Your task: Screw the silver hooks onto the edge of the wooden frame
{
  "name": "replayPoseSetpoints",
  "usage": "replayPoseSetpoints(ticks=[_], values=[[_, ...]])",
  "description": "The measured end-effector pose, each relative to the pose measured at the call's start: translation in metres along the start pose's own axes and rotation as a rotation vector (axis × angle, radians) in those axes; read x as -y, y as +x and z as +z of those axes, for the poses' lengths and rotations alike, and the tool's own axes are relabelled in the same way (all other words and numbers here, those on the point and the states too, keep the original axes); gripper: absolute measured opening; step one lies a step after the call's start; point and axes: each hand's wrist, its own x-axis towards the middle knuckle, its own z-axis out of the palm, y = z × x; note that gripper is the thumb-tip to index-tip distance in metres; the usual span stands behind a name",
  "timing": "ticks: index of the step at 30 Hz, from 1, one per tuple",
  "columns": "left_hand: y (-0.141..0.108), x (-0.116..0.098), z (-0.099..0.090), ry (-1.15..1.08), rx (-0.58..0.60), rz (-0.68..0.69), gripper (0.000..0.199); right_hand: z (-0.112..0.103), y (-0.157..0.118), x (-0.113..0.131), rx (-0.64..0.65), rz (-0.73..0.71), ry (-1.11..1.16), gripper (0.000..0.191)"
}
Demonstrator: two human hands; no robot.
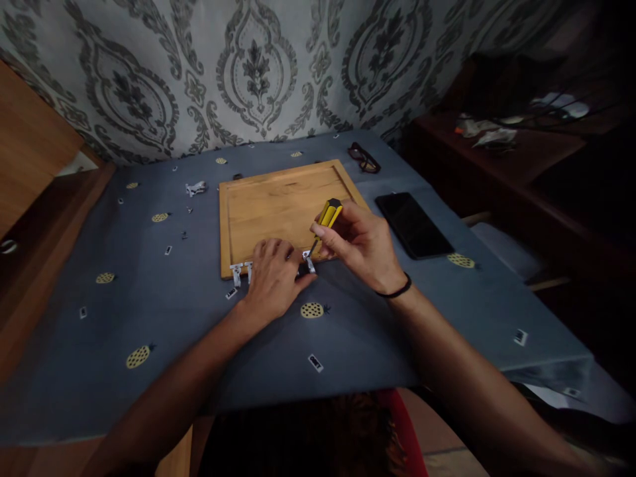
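My right hand [362, 242] grips a screwdriver [329, 213] with a yellow and black handle. It is tilted, its shaft pointing down to a metal hinge [309, 260] at the near edge of a wooden panel [278, 205]. My left hand [275, 275] is bent over that same edge, fingers on the wood and thumb beside the hinge, closed about it; its exact hold is partly hidden. Just left of my left hand, another metal hinge [236, 273] sits on the panel's near edge, with more metal showing beside the fingers. The panel lies flat on the cloth.
On the blue pineapple-print tablecloth [199, 351], a loose hinge [196, 189] and small screws [184, 234] lie left of the panel. A black phone [415, 225] and dark-framed glasses [364, 158] are to the right. A patterned curtain [258, 73] hangs behind the table.
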Motion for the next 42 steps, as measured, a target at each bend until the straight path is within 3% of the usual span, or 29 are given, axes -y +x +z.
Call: replayPoseSetpoints(ticks=[8,17,25,31,42], values=[[0.000,0.000,-0.001,0.015,0.004,0.001,0.038,-0.007,0.002,0.007,0.106,0.048,0.103,0.037],[0.000,0.001,0.002,0.020,-0.013,0.000,0.038,-0.004,0.002,0.002,0.015,0.036,0.073,0.039],[-0.001,0.000,0.003,0.005,-0.023,0.003,0.037,-0.005,0.002,0.010,0.105,0.054,0.136,0.036],[0.000,0.000,0.002,0.010,-0.006,-0.002,0.038,-0.006,0.002,0.007,0.052,0.038,0.079,0.039],[-0.001,0.001,0.004,0.023,-0.020,0.003,0.037,-0.008,0.003,0.012,0.120,0.040,0.124,0.037]])
